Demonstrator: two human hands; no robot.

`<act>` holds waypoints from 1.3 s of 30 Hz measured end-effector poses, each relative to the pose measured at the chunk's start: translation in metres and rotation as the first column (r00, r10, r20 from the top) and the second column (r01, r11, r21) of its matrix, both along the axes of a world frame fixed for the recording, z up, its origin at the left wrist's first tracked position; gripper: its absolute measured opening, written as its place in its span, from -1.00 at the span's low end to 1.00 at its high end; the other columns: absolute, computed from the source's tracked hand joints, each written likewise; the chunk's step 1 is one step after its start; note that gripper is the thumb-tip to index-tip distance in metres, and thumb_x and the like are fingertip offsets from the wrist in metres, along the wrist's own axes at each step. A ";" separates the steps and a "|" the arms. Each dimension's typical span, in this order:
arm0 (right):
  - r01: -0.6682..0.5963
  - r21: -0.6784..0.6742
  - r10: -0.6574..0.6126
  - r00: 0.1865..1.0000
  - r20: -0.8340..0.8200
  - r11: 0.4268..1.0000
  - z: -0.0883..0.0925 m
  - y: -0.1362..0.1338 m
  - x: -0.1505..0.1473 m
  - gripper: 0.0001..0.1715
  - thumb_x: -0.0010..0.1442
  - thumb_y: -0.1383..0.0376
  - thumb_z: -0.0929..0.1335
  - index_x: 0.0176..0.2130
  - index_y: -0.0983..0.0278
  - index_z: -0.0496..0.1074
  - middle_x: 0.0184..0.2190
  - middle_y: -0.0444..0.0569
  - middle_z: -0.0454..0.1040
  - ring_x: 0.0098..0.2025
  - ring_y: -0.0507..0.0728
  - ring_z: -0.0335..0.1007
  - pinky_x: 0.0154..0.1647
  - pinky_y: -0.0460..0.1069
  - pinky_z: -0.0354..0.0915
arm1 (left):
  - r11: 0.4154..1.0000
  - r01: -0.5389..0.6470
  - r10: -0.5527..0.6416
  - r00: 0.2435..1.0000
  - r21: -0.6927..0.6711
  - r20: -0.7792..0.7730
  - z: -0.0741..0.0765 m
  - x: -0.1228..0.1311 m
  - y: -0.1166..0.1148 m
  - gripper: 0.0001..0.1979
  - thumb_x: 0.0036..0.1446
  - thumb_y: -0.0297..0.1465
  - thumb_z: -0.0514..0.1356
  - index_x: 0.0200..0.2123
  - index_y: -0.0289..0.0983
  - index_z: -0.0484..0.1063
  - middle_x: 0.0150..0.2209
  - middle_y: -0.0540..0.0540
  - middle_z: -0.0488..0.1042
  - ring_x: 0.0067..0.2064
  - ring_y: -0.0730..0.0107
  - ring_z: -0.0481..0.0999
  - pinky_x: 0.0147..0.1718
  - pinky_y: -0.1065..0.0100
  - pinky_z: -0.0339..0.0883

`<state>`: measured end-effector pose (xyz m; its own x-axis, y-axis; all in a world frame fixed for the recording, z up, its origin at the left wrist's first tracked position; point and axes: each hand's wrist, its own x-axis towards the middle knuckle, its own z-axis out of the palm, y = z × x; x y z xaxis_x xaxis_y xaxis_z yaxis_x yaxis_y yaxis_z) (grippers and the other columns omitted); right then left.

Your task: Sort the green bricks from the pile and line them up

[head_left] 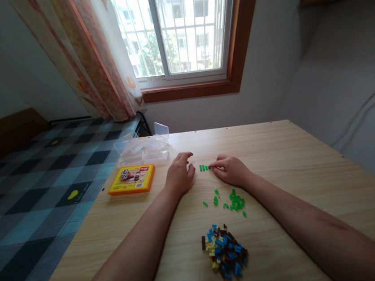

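Nearest: mixed pile [226,251] of blue, brown and yellow bricks, heaped on the wooden surface [287,156] between the forearms. Beyond it, green heap [237,201], toward the right forearm, with a few loose green pieces [215,200] to its left. Farther on, short row of green pieces [203,168], set side by side between the hands. Right hand [229,169] at the row's right end, index finger at the last piece; grip: cannot tell if pinching or only pressing, fingers cover it. Left hand [180,175] just left of the row, thumb and index apart, nothing visible in the grip. Risks, my judgement: pieces small and light, so a sideways push from the right finger could skew the row; left thumb drifting in could knock the near end; right forearm dragging back could sweep the heap and mix it into the pile. Left of the left hand, yellow box [132,179] lying flat; behind it, clear plastic containers [144,151]. Farthest, barred window [191,27].
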<state>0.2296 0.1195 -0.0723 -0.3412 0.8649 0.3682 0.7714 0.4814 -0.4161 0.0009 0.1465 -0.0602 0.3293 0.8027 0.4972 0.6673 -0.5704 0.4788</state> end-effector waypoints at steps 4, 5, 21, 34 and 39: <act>-0.011 -0.003 0.011 1.000 -0.020 1.000 0.000 0.000 0.000 -0.73 0.30 0.28 0.34 -0.13 0.18 0.65 -0.29 -0.03 0.52 -0.31 0.06 0.40 -0.21 -0.05 0.27 | 1.000 0.002 -0.003 1.000 0.017 0.003 0.000 0.000 0.000 -0.65 0.14 -0.55 0.09 0.01 -0.25 0.34 -0.05 -0.16 0.45 -0.14 0.25 0.50 -0.05 0.18 0.40; -0.014 -0.001 0.014 0.999 -0.034 1.000 0.000 0.000 0.000 -0.73 0.30 0.29 0.34 -0.13 0.19 0.65 -0.29 -0.03 0.51 -0.32 0.06 0.40 -0.20 -0.05 0.27 | 1.000 -0.001 0.001 1.000 0.022 0.013 0.000 0.000 0.000 -0.64 0.13 -0.55 0.09 0.01 -0.24 0.34 -0.03 -0.15 0.44 -0.15 0.26 0.50 -0.05 0.18 0.40; -0.305 -0.662 0.249 0.951 -0.181 0.684 0.038 0.002 0.042 -0.65 0.00 0.28 0.48 -0.20 0.27 0.39 -0.47 -0.20 0.34 -0.45 -0.01 0.22 -0.50 -0.12 0.12 | 0.994 -0.106 0.108 0.985 -0.022 0.134 -0.001 -0.004 0.008 -0.79 0.07 -0.55 0.10 -0.19 -0.25 0.31 -0.20 -0.09 0.39 -0.27 0.33 0.46 -0.18 0.24 0.36; -0.193 -0.725 0.375 0.922 0.096 0.662 0.050 -0.005 0.038 -0.58 -0.14 0.26 0.53 -0.35 0.23 0.28 -0.44 -0.21 0.29 -0.43 -0.01 0.15 -0.47 -0.09 0.02 | 0.993 -0.111 0.115 0.984 -0.034 0.135 -0.002 -0.003 0.011 -0.81 0.06 -0.55 0.11 -0.23 -0.23 0.30 -0.23 -0.06 0.37 -0.30 0.35 0.43 -0.22 0.26 0.35; -0.144 -0.734 0.382 0.909 0.167 0.664 0.053 -0.007 0.036 -0.59 -0.12 0.27 0.50 -0.29 0.23 0.31 -0.41 -0.18 0.31 -0.40 0.01 0.17 -0.45 -0.08 0.01 | 0.990 -0.138 0.139 0.977 -0.020 0.159 -0.003 -0.006 0.013 -0.84 0.07 -0.54 0.11 -0.26 -0.23 0.30 -0.26 -0.05 0.37 -0.31 0.33 0.42 -0.21 0.24 0.35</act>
